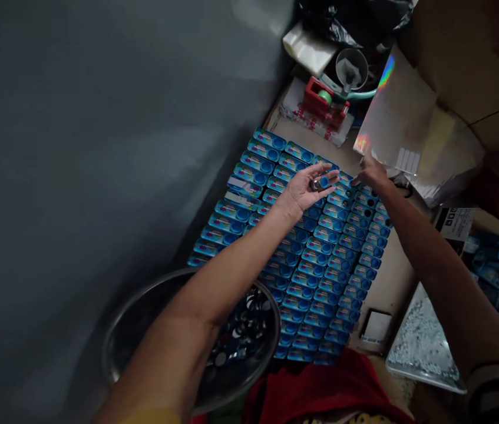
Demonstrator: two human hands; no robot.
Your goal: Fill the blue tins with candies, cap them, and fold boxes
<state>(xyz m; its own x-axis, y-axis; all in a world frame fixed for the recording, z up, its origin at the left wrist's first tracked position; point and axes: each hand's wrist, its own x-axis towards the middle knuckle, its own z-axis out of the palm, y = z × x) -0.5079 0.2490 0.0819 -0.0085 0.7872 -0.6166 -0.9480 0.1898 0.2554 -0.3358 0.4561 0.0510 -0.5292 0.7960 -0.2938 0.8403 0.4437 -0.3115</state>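
Observation:
Blue printed cards [311, 270], each with a round spot at one end, lie in tight rows on the table. My left hand [306, 187] is palm up above them, its fingers partly curled around a short stack of small round discs [320, 184] with a blue face. My right hand [369, 173] reaches over the far right rows, thumb and fingertips drawn together close to the cards. Whatever they pinch, if anything, is too small to make out. Near that hand a few cards show dark round spots instead of blue ones.
A metal bowl [110, 338] of loose round discs stands at the near left, under my left forearm. Behind the cards are a red tape dispenser [317, 97] and a shiny plastic sheet [402, 118]. A tray of small pale pieces [421, 335] and a carton [455, 227] stand right.

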